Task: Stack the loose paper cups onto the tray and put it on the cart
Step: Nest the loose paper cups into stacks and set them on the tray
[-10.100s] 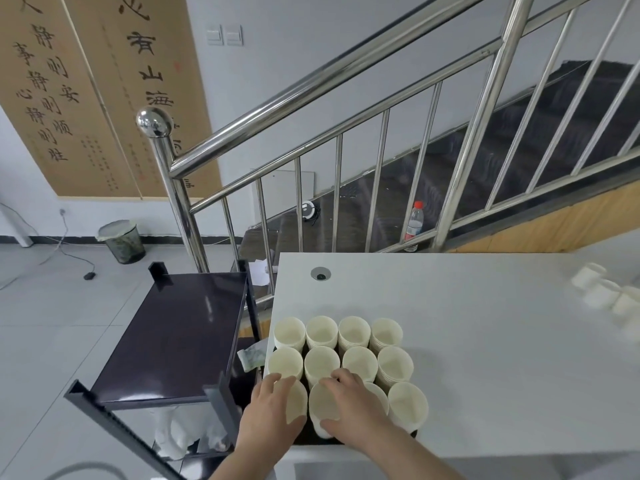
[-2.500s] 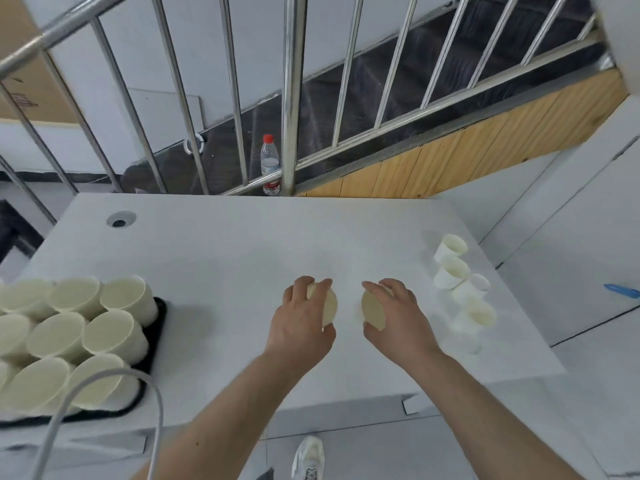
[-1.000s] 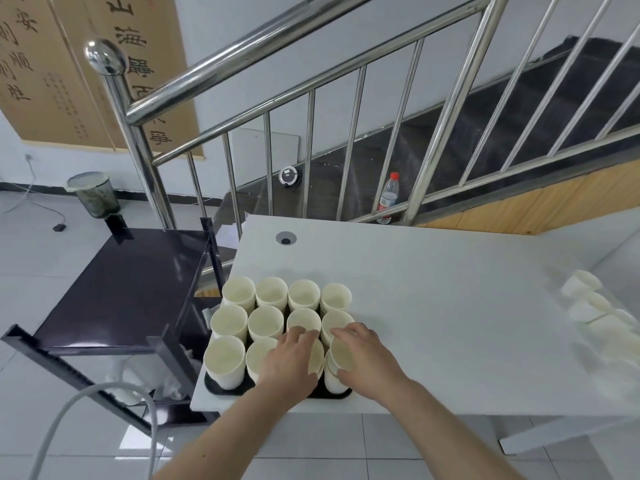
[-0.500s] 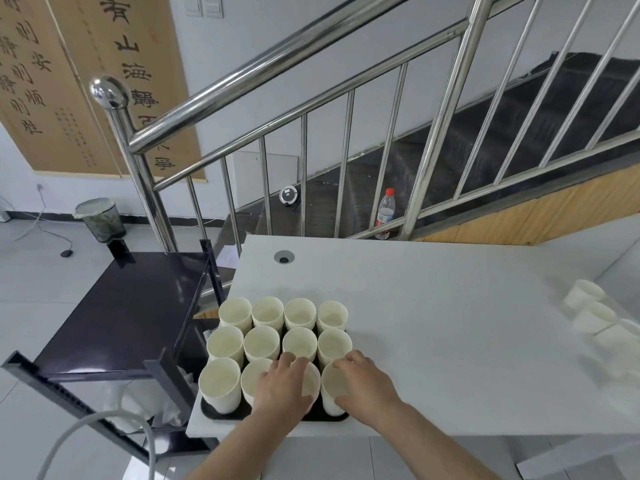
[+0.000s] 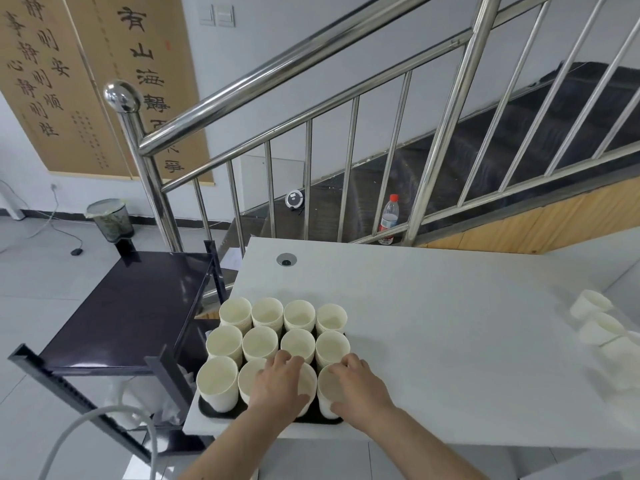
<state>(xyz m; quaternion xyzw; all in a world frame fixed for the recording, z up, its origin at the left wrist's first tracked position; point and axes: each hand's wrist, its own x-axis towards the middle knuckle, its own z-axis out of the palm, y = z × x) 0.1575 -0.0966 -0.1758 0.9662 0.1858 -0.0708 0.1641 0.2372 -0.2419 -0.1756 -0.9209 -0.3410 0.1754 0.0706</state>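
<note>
Twelve cup stacks (image 5: 263, 342) fill the tray (image 5: 211, 408); left hand (image 5: 280, 388) and right hand (image 5: 358, 386) each clamp a front cup. Loose cups (image 5: 597, 322) wait far right, cart (image 5: 117, 306) left, so roughly halfway.

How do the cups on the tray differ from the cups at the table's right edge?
The cups on the tray stand upright, mouths up, packed in rows; the cups at the right edge lie tipped on the bare table. Both hands rest on the tray cups; the right-edge cups are untouched. Both are plain cream paper cups.
</note>
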